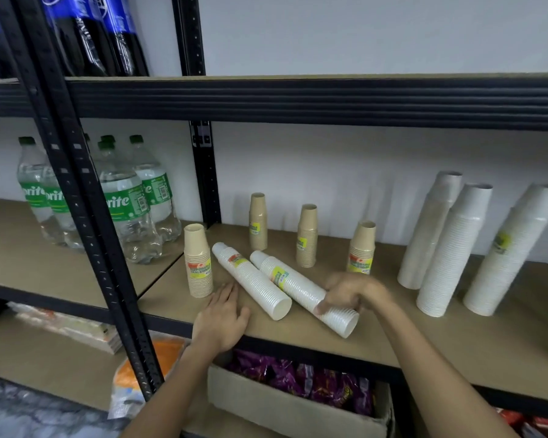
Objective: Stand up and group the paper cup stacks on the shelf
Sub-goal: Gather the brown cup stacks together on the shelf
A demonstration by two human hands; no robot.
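Head view: two white cup stacks lie flat near the front of the shelf [393, 343].
The right hand [351, 294] curls round the right lying stack [301, 289]; the left hand [223, 314], fingers spread, rests beside the left lying stack [250, 279]. Next, I judge: tip it upright among the standing stacks.

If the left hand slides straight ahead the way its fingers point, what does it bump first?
Probably the lying white cup stack, just past the left hand's fingertips. The standing brown stack sits slightly left of that line.

Four tan cup stacks [258, 221], five white cup stacks [454, 248], and at least four Sprite bottles [125, 197].
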